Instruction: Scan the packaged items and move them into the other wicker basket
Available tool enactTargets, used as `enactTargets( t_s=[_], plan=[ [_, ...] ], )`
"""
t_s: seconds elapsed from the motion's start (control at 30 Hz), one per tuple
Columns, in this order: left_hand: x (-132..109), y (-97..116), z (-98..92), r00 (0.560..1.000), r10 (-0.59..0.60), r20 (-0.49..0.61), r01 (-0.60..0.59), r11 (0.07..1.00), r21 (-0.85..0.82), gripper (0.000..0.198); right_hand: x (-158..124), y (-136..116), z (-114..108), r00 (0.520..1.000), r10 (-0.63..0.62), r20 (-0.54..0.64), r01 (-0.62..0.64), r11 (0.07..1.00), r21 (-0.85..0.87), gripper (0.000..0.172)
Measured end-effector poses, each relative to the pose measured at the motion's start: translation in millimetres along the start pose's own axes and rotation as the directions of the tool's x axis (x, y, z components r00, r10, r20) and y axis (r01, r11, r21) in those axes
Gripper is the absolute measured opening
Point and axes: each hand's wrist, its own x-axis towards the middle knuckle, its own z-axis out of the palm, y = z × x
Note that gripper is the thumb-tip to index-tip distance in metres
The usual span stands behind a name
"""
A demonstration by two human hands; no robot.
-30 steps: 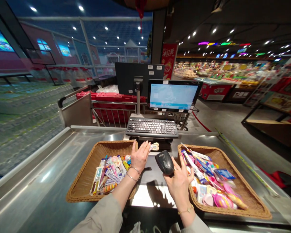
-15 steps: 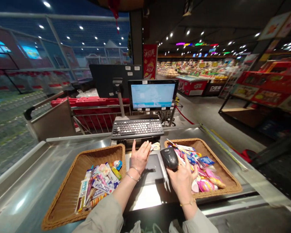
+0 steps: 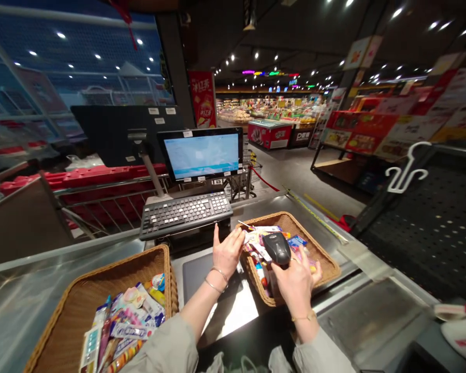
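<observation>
One scanner [image 3: 277, 248] fills the grip of your right hand [image 3: 294, 285], lower right of centre (left hand [image 3: 226, 255]: I cannot tell its grip); dipping low could snag packets [image 3: 297, 241] in the basket [image 3: 293, 224] beneath.

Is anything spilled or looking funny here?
I see nothing spilled or broken. One small oddity: a thin white stick pokes out over the far left corner of the brown woven basket on the right, while the other things there seem to lie inside its rim.
</observation>
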Motion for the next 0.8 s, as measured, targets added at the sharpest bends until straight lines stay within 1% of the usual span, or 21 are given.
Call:
enactTargets(
  t_s=[0.27, 0.43, 0.53, 0.67, 0.8],
  plan=[
    [7, 32, 25.9, 0.996, 0.046, 0.081, -0.038, 0.995, -0.091, 0.032, 7, 34, -5, 0.996, 0.063, -0.063, -0.066, 0.997, -0.048, 0.047],
    [6, 47, 43.2, 0.990, 0.069, 0.125, -0.055, 0.992, -0.118, 0.027, 11, 56, -7, 0.981, 0.144, -0.131, -0.151, 0.987, -0.047, 0.052],
    [7, 54, 51.9, 0.985, 0.078, 0.151, -0.058, 0.989, -0.137, 0.027, 13, 66, -12, 0.975, 0.162, -0.152, -0.168, 0.986, -0.024, 0.052],
    [11, 61, 63.5, 0.979, 0.093, 0.182, -0.067, 0.988, -0.142, 0.029, 13, 76, -18, 0.972, 0.189, -0.143, -0.194, 0.981, -0.023, 0.051],
    [21, 61, 82.0, 0.969, 0.138, 0.206, -0.109, 0.983, -0.147, 0.030, 11, 80, -22, 0.971, 0.194, -0.142, -0.200, 0.979, -0.029, 0.050]
  ],
)
